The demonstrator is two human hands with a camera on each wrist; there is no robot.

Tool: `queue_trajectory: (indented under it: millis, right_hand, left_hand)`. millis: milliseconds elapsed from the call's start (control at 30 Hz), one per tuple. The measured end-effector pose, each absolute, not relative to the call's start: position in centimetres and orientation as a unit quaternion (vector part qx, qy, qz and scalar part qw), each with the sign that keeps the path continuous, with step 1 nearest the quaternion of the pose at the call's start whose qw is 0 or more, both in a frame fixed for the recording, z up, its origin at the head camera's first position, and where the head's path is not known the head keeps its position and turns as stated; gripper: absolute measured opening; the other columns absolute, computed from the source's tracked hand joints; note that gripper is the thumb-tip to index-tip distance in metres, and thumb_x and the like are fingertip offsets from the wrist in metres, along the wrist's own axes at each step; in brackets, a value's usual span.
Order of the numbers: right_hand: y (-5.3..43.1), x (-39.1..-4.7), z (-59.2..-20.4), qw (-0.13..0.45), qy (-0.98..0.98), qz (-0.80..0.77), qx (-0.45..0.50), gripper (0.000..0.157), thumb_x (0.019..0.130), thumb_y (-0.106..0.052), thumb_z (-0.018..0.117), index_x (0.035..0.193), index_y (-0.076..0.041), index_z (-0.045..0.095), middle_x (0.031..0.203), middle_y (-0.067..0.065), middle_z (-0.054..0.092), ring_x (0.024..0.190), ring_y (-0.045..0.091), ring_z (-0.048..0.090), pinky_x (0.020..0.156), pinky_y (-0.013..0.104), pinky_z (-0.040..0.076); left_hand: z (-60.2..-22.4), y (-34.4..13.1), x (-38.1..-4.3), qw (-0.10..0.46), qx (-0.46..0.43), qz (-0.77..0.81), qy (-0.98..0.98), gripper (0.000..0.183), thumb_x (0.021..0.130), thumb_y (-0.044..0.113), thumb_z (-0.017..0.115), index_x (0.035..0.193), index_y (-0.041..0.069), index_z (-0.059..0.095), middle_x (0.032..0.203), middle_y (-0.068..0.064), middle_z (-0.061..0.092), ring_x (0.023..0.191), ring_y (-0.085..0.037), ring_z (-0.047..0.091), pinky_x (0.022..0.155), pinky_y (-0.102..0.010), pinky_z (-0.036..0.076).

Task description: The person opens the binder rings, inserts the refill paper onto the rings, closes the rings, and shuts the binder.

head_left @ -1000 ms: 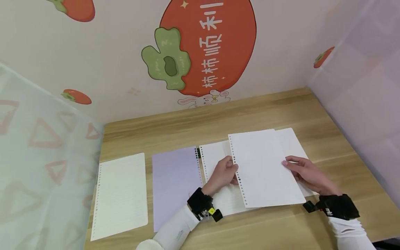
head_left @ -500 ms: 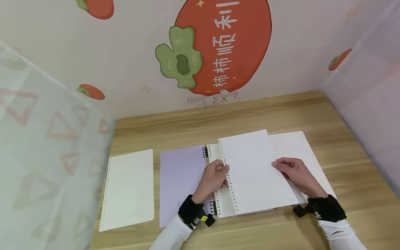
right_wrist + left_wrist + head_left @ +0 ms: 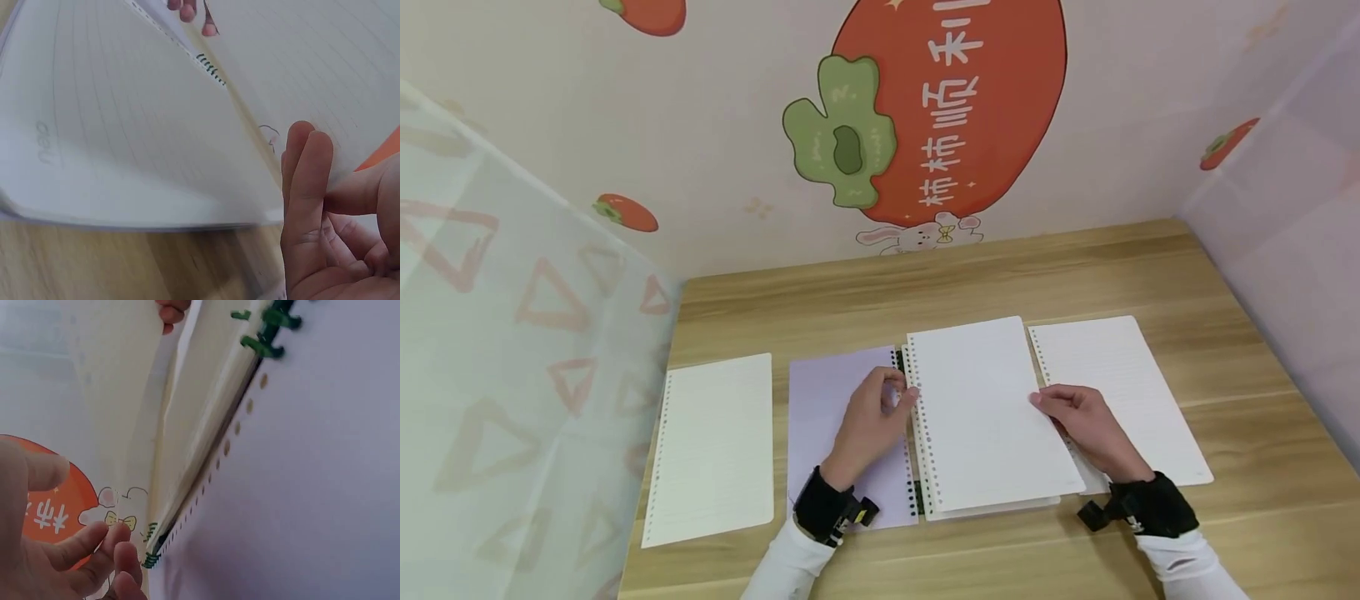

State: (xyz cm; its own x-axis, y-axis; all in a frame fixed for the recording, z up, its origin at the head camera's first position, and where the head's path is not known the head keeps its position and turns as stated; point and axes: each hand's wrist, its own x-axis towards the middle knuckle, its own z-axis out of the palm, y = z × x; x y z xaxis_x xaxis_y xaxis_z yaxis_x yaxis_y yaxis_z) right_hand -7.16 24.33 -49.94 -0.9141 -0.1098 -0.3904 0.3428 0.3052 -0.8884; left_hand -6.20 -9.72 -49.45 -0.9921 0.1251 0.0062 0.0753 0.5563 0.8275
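My right hand [image 3: 1090, 425] pinches the right edge of a white loose-leaf sheet [image 3: 977, 417], punched along its left side. The sheet is held just above the page stack of an open ring binder. In the right wrist view, lined pages [image 3: 144, 137] lie beneath the raised sheet [image 3: 325, 69]. My left hand [image 3: 868, 421] hovers over the binder's purple cover [image 3: 823, 450], beside the sheet's holed edge. The left wrist view shows this hand [image 3: 75, 544] with thumb and fingers apart, gripping nothing. Green binder rings [image 3: 265, 344] stand parted along the spine.
Another lined loose-leaf sheet [image 3: 715, 450] lies on the wooden table [image 3: 925, 567] at the left. A further punched sheet [image 3: 1127, 383] lies right of the binder, partly under my right hand. Walls with printed pictures border the table at the back and sides.
The held sheet has moved left, from overlapping the right-hand sheet to over the binder's pages. My left hand has let go of its holed edge and shifted left; the right hand keeps its pinch.
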Motion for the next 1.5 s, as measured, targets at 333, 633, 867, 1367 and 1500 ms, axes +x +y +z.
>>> queue_trajectory:
  millis: [333,633,867,1367,1500]
  right_hand:
    - [23.5,-6.9,-50.5,0.202,0.777,-0.593,0.068,0.050,0.097,-0.036,0.069,0.118,0.010,0.069,0.063,-0.002,0.043,0.059,0.012,0.044,0.056,0.025,0.037]
    - [23.6,-6.9,-50.7,0.204,0.773,-0.598,0.060,0.049,0.098,-0.035,0.068,0.115,0.010,0.069,0.063,-0.001,0.041,0.058,0.012,0.042,0.057,0.026,0.037]
    - [23.6,-6.9,-50.8,0.198,0.775,-0.597,0.055,0.048,0.099,-0.035,0.067,0.115,0.011,0.069,0.063,-0.002,0.042,0.058,0.011,0.041,0.056,0.025,0.036]
    - [23.4,-6.9,-50.6,0.203,0.773,-0.598,0.065,0.049,0.098,-0.035,0.068,0.116,0.010,0.069,0.064,-0.002,0.046,0.060,0.010,0.047,0.057,0.024,0.040]
    - [23.4,-6.9,-50.6,0.206,0.771,-0.599,0.069,0.049,0.098,-0.036,0.068,0.116,0.010,0.069,0.063,-0.003,0.046,0.059,0.010,0.046,0.056,0.024,0.039]
  left_hand:
    - [-50.1,-10.1,-6.3,0.026,0.150,0.328,0.932,0.066,0.102,0.052,0.054,0.155,0.013,0.049,0.164,-0.008,0.038,0.141,-0.037,0.034,0.110,-0.058,0.027]
    - [-50.5,-9.9,-6.1,0.041,0.170,0.287,0.942,0.067,0.104,0.054,0.047,0.159,0.014,0.044,0.169,-0.007,0.032,0.147,-0.041,0.030,0.114,-0.064,0.023]
    - [-50.6,-9.7,-6.1,0.029,0.180,0.278,0.943,0.066,0.105,0.052,0.046,0.158,0.013,0.046,0.168,-0.010,0.033,0.146,-0.045,0.030,0.112,-0.067,0.023]
    - [-50.4,-9.6,-6.4,0.046,0.173,0.260,0.949,0.064,0.105,0.049,0.047,0.158,0.012,0.046,0.168,-0.010,0.032,0.147,-0.047,0.027,0.113,-0.068,0.020]
    - [-50.5,-9.6,-6.5,0.048,0.172,0.257,0.950,0.062,0.106,0.047,0.048,0.157,0.012,0.047,0.168,-0.010,0.033,0.147,-0.047,0.029,0.113,-0.068,0.020]
